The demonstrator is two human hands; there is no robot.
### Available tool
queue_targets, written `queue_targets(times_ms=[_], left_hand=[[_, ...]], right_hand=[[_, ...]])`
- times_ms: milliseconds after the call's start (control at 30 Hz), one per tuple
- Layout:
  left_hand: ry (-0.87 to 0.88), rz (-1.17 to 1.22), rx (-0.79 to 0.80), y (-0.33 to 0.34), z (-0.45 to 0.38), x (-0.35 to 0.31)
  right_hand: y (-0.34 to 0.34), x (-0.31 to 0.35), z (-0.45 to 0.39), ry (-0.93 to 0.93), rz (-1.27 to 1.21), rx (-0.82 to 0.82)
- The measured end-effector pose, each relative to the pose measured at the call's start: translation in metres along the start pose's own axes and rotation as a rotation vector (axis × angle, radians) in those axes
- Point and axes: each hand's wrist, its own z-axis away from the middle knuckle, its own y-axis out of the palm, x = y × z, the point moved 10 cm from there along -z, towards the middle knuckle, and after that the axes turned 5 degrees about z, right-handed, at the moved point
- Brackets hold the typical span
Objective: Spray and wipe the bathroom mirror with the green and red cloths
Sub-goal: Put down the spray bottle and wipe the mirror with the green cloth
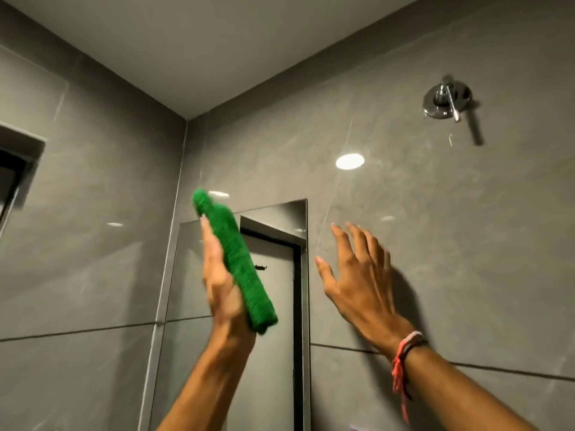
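Note:
A tall mirror (273,353) is set into the grey tiled wall and reflects a dark-framed door. My left hand (217,284) is raised in front of its upper part and presses a folded green cloth (239,259) flat against the palm, the cloth standing nearly upright. Whether the cloth touches the glass I cannot tell. To the right of the mirror, my right hand (361,281) is open with fingers spread, over the tiles, holding nothing. A pink and dark band sits on that wrist. No red cloth and no spray bottle are in view.
A chrome shower fitting (446,101) sticks out of the wall at the upper right. A dark recessed opening (15,169) sits in the left wall. The walls meet in a corner just left of the mirror.

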Motion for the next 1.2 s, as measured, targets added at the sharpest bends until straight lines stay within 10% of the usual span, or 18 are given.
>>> queue_targets(times_ms=[133, 267, 467, 867, 1200], left_hand=[[0.340, -0.569, 0.230, 0.071, -0.068, 0.030], [0.320, -1.041, 0.491, 0.087, -0.075, 0.143], [0.446, -1.044, 0.345, 0.068, -0.100, 0.169], [0.063, -1.090, -0.110, -0.152, -0.262, 0.204], [-0.295, -1.132, -0.434, -0.382, -0.041, 0.282]], right_hand=[[0.036, -0.013, -0.036, -0.184, 0.377, 0.191], [0.065, -0.037, -0.036, -0.254, 0.580, 0.232], [0.085, -0.028, -0.036, -0.292, 0.649, 0.075], [0.096, -0.021, -0.044, -0.280, 0.737, -0.039], [0.102, -0.023, -0.043, -0.370, 0.628, -0.174]])
